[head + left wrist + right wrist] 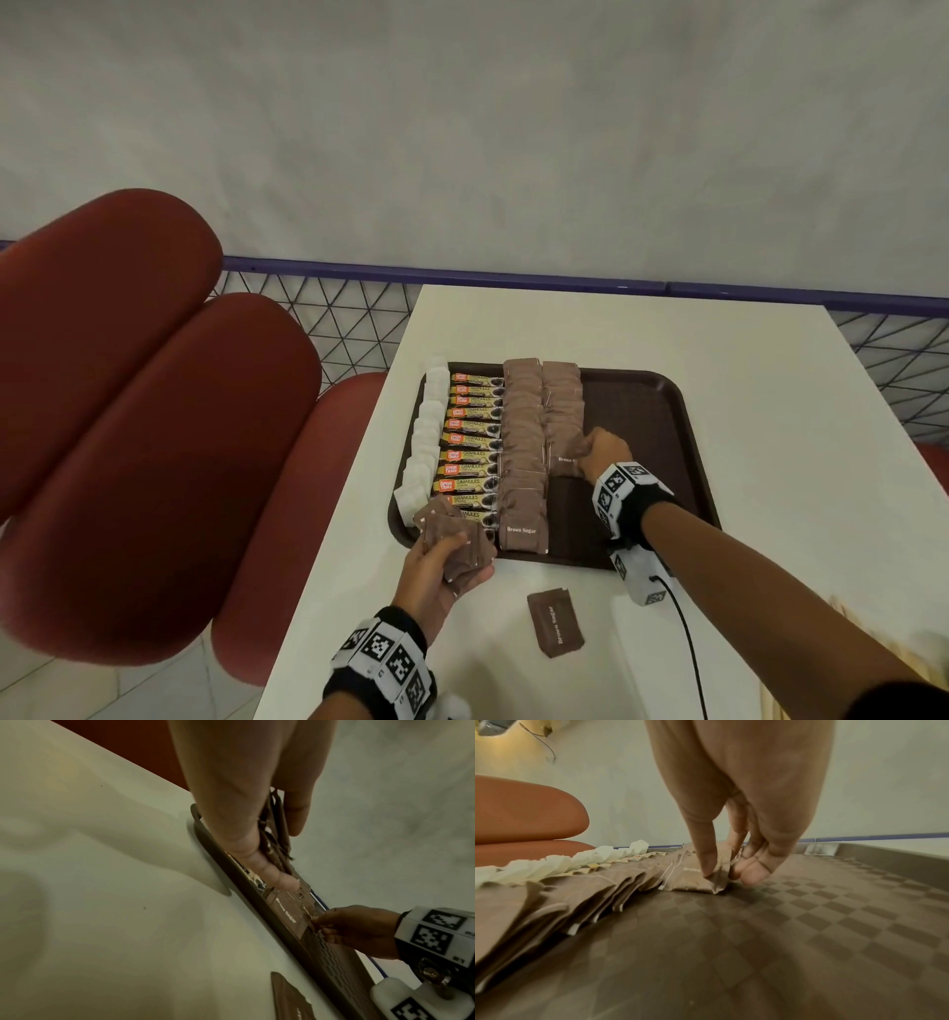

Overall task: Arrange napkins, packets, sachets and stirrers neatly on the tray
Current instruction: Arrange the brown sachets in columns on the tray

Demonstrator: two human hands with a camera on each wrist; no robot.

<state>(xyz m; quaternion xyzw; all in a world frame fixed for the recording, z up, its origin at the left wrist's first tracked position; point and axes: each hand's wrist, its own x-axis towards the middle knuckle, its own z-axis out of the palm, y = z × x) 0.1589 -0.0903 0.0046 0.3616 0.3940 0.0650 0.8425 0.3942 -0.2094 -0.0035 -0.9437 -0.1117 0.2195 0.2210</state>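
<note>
A dark brown tray [667, 411] lies on the white table. On it run rows of white sachets [426, 437], yellow granule packets [470, 442] and two rows of brown sugar sachets [521, 447]. My right hand [598, 455] pinches the nearest brown sugar sachet [565, 460] of the shorter right row; in the right wrist view thumb and fingers [706, 862] hold that sachet [695, 880] against the tray floor [808, 923]. My left hand [436, 560] grips a bunch of brown sachets [457, 539] above the tray's near left corner, with the bunch [276, 841] between thumb and fingers.
One loose brown sugar sachet [555, 623] lies on the table in front of the tray. Red padded seats [128, 411] stand to the left. A mesh railing [318, 318] and grey wall close the far side. A black cable [688, 647] trails from my right wrist.
</note>
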